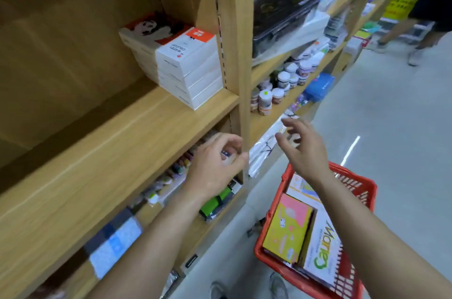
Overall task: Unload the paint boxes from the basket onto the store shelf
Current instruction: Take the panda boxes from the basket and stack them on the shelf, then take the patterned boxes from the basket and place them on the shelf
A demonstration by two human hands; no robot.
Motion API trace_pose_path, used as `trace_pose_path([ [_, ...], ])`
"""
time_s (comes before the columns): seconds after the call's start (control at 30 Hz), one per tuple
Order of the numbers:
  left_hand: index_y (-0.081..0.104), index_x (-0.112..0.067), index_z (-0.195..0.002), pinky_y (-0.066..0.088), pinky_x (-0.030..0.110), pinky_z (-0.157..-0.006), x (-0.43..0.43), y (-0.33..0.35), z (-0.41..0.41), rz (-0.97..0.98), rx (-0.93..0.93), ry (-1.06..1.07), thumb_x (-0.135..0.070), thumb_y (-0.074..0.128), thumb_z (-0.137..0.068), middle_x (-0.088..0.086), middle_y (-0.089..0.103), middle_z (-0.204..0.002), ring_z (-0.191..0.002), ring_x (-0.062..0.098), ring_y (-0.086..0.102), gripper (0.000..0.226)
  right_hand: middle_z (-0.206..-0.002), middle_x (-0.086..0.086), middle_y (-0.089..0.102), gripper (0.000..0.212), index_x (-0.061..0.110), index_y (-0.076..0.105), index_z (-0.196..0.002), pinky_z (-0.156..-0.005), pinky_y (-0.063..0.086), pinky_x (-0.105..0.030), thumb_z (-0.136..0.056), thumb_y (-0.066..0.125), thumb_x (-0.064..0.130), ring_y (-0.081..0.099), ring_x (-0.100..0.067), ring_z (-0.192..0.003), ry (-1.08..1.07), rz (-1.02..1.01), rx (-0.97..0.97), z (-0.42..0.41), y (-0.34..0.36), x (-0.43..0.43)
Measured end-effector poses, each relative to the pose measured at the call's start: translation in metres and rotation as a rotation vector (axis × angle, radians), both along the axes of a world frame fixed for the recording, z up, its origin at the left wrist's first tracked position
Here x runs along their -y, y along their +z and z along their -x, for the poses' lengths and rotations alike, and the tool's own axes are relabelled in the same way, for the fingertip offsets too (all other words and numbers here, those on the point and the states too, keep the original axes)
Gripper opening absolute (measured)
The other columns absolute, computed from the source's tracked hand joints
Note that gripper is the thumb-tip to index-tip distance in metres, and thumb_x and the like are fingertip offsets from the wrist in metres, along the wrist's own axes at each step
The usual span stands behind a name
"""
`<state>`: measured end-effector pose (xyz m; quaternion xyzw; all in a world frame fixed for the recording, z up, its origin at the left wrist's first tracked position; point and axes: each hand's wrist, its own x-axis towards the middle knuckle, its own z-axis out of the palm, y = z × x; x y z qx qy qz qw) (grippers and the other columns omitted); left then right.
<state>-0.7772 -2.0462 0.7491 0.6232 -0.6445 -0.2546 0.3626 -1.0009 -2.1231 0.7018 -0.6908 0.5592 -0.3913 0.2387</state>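
A stack of several white paint boxes [182, 60] with a red-and-black picture on top stands at the right end of the wooden shelf [117, 142]. Below and to the right, a red basket [367, 191] sits on the floor holding a yellow-and-pink box [287, 227] and a spiral pad [322, 252]. My left hand [215, 166] hovers in front of the shelf edge, fingers loosely curled, holding nothing. My right hand [303, 147] hangs above the basket with fingers spread and empty.
A lower shelf [171, 183] carries pens, a green pouch and small packets. The neighbouring bay to the right holds small jars [283, 85] and a black case [281, 17]. Another person's legs [415, 39] stand in the aisle at upper right. Grey floor lies around the basket.
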Motion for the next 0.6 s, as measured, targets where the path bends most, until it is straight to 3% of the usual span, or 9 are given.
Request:
trace_pose_path([
  [0.1,0.069,-0.020,-0.111,0.051,0.027,-0.080,0.006,-0.068,0.044,-0.247,0.075,-0.131,-0.036,0.072,-0.086,-0.006,0.067,-0.105,-0.095,0.010,0.063,0.030,-0.118,-0.015,0.071,0.040,0.005,0.070,-0.124,-0.093,0.055,-0.047,-0.094,0.072,0.031,0.070,-0.033,-0.104,-0.186,-0.291,-0.088,0.081,-0.077,-0.028],
  [0.23,0.062,-0.011,-0.129,0.048,0.035,-0.094,0.012,-0.162,0.088,-0.516,0.196,-0.224,-0.030,0.073,-0.091,0.008,0.063,-0.127,-0.115,0.026,0.061,0.044,-0.118,-0.021,0.072,0.044,-0.002,0.066,-0.124,-0.078,0.045,-0.030,-0.093,0.073,0.028,0.072,-0.035,-0.100,-0.300,-0.634,-0.134,0.146,-0.166,-0.071],
  [0.33,0.055,-0.008,-0.138,0.042,0.037,-0.101,0.014,-0.222,0.112,-0.594,0.256,-0.240,-0.035,0.074,-0.090,0.015,0.057,-0.138,-0.129,0.031,0.053,0.058,-0.126,-0.020,0.071,0.051,-0.001,0.062,-0.134,-0.078,0.039,-0.025,-0.094,0.071,0.030,0.071,-0.033,-0.104,-0.302,-0.806,-0.125,0.164,-0.225,-0.092],
  [0.43,0.045,-0.009,-0.148,0.037,0.034,-0.103,0.019,-0.273,0.130,-0.637,0.252,-0.200,-0.037,0.073,-0.090,0.015,0.046,-0.153,-0.139,0.027,0.043,0.070,-0.135,-0.021,0.066,0.058,0.001,0.055,-0.143,-0.082,0.045,-0.030,-0.096,0.069,0.032,0.070,-0.034,-0.111,-0.299,-0.910,-0.083,0.165,-0.275,-0.098],
  [0.53,0.048,-0.014,-0.145,0.039,0.028,-0.097,0.024,-0.315,0.140,-0.629,0.215,-0.192,-0.035,0.074,-0.087,0.014,0.053,-0.144,-0.130,0.024,0.049,0.067,-0.144,-0.017,0.060,0.064,0.005,0.047,-0.151,-0.094,0.052,-0.041,-0.097,0.067,0.034,0.065,-0.034,-0.120,-0.291,-0.957,-0.041,0.156,-0.312,-0.097],
  [0.6,0.048,-0.018,-0.145,0.048,0.040,-0.101,0.026,-0.334,0.144,-0.623,0.196,-0.166,-0.043,0.068,-0.084,0.009,0.053,-0.137,-0.125,0.028,0.056,0.068,-0.144,-0.018,0.057,0.062,0.006,0.049,-0.149,-0.102,0.049,-0.048,-0.097,0.067,0.033,0.060,-0.034,-0.126,-0.305,-0.924,-0.060,0.151,-0.330,-0.090],
])
